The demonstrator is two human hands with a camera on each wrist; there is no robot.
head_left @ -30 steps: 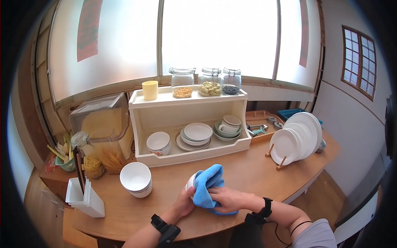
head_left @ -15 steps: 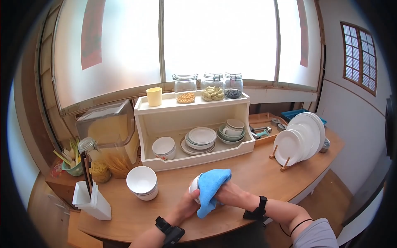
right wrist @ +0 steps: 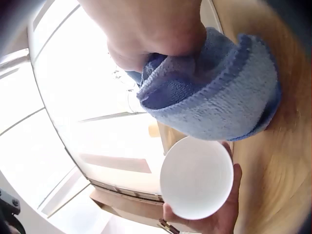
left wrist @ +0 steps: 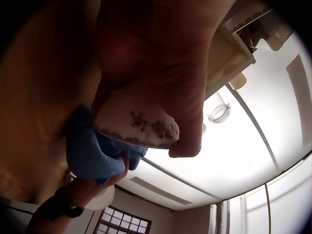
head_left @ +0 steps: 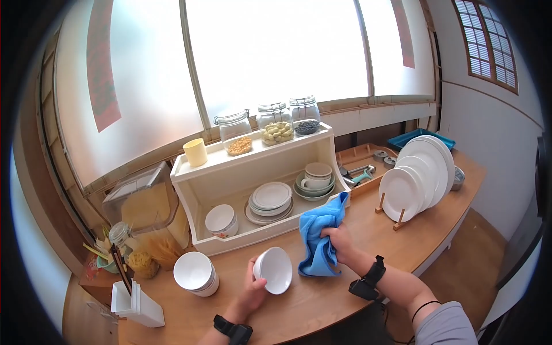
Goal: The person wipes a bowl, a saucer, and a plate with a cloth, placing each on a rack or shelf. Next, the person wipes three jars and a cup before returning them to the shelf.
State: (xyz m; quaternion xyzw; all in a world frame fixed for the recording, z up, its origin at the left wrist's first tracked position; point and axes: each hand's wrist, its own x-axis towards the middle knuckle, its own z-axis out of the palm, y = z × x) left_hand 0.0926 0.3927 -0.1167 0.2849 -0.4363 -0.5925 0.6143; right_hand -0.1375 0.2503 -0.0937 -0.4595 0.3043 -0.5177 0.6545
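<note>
My left hand [head_left: 250,293] grips a white bowl [head_left: 275,270] by its side, thumb near the rim, with the inside tilted toward the right. Dark floral print shows on the outside of the bowl [left wrist: 146,122] in the left wrist view. Just to the right, my right hand [head_left: 340,241] holds a bunched blue cloth [head_left: 317,244], whose loose parts stand up and hang down around the fingers. A gap separates cloth and bowl in the head view. Left of the left hand, a stack of white bowls [head_left: 194,271] stands on the wooden table [head_left: 241,322].
A white shelf [head_left: 259,241] with bowls, plates and cups stands behind, with jars [head_left: 276,127] and a yellow cup [head_left: 195,152] on top. White plates [head_left: 399,195] stand in a rack at the right. A white chopstick holder [head_left: 141,307] is at the left.
The cloth has come out of the bowl and moved right with my right hand. My left hand has turned the bowl so its white inside shows. The head view has tilted.
</note>
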